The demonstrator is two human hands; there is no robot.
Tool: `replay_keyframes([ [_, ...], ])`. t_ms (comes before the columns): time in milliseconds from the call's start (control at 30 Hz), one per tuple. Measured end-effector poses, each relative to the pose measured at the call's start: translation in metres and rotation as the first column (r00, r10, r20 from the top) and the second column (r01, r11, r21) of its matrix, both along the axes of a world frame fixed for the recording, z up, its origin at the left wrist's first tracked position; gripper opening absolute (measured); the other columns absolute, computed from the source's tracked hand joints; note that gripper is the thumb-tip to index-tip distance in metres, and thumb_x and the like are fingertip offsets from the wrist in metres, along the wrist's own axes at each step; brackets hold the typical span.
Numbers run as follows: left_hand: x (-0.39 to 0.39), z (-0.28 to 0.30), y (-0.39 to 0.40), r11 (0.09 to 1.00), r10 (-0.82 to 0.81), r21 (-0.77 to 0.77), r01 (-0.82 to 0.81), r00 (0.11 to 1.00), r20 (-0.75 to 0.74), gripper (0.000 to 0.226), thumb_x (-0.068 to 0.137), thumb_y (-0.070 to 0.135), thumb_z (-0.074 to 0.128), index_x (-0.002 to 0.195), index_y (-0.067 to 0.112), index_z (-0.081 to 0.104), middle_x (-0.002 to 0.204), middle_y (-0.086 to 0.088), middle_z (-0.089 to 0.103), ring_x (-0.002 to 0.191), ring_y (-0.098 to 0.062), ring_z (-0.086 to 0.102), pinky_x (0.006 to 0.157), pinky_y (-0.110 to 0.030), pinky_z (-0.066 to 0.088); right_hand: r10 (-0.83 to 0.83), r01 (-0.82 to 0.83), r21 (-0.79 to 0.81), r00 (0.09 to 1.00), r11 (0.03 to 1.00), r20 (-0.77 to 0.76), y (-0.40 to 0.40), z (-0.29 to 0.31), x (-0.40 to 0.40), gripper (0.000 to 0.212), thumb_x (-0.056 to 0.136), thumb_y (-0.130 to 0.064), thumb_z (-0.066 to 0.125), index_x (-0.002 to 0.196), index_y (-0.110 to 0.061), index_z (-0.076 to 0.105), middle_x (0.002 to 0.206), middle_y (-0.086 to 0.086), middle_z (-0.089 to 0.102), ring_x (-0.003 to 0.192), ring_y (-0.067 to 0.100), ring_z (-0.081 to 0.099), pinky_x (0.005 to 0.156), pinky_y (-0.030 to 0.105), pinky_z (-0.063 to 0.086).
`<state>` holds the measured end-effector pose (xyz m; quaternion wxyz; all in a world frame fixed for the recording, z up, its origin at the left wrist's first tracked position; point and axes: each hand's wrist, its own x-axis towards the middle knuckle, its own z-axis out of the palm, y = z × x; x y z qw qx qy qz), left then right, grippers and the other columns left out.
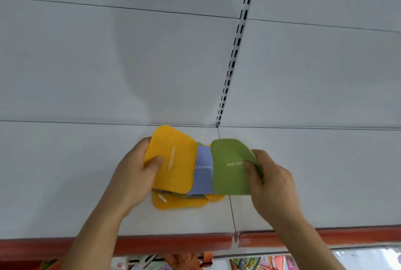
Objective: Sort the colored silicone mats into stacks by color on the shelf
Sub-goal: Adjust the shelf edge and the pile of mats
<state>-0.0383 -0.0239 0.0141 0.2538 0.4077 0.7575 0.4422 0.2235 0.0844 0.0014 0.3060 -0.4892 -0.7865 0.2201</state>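
Left hand (138, 167) grip pinches yellow mat (173, 161), right hand (269, 174) green mat (230, 167), both upright

- Single head-worn view, looking forward and down onto the white shelf (65, 183) from close above its red front edge (152, 242).
- It faces the shelf's back panel (130, 63).

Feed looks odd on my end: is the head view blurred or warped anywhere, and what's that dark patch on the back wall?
Head view: wide-angle bending curves the shelf seams and slotted upright; the patch is a soft shadow on the back panel, not dirt; right hand and forearm are slightly motion-blurred; white print on the yellow mat reads partly, on the green mat it smears; no glare.
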Motion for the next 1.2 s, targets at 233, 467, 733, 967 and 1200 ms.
replay_keyframes([
  [233,0.047,0.001,0.036,0.986,-0.145,0.093,0.137,0.985,0.096,0.042,0.104,0.03,0.06,0.143,0.04,0.052,0.134,0.023,0.061,0.12,-0.007,0.058,0.105,-0.037,0.045,-0.188,0.176,-0.086,0.97,0.981,-0.152,-0.018,0.008,0.062,0.021,0.1,-0.019,0.06,0.09,-0.038,0.06,0.072,-0.011,0.065,0.062,0.014,0.058,0.049,0.026,0.043],
  [467,0.142,0.009,0.071,0.954,-0.29,0.138,0.265,0.934,0.207,0.034,0.103,0.02,0.061,0.114,0.052,0.063,0.112,0.028,0.073,0.104,0.002,0.069,0.095,-0.038,0.054,-0.406,0.375,-0.159,0.866,0.913,-0.292,-0.032,0.015,0.156,0.019,0.097,-0.022,0.065,0.082,-0.033,0.062,0.064,-0.004,0.061,0.05,0.008,0.049,0.042,0.018,0.038],
  [733,0.301,0.02,0.105,0.907,-0.405,0.189,0.376,0.902,0.149,0.028,0.102,0.029,0.062,0.127,0.041,0.062,0.119,0.015,0.074,0.111,-0.013,0.069,0.102,-0.052,0.054,-0.508,0.471,-0.193,0.794,0.861,-0.333,-0.033,0.02,0.305,0.012,0.096,-0.027,0.064,0.088,-0.036,0.064,0.065,0.001,0.063,0.055,0.025,0.058,0.046,0.039,0.048],
  [967,0.446,0.016,0.14,0.88,-0.466,0.164,0.446,0.876,0.121,0.027,0.103,0.031,0.061,0.128,0.041,0.059,0.119,0.017,0.071,0.113,-0.014,0.067,0.103,-0.053,0.053,-0.629,0.572,-0.267,0.671,0.776,-0.392,-0.033,0.016,0.444,0.015,0.096,-0.023,0.066,0.082,-0.027,0.065,0.064,0.0,0.061,0.054,0.009,0.056,0.038,0.015,0.043],
  [1200,0.556,0.012,0.195,0.841,-0.54,0.135,0.524,0.832,0.129,0.024,0.103,0.032,0.06,0.125,0.041,0.061,0.117,0.015,0.071,0.11,-0.014,0.067,0.102,-0.054,0.053,-0.763,0.715,-0.29,0.527,0.637,-0.375,-0.011,-0.004,0.539,0.004,0.093,-0.029,0.069,0.091,-0.032,0.068,0.071,-0.003,0.068,0.064,0.014,0.063,0.051,0.033,0.056],
])
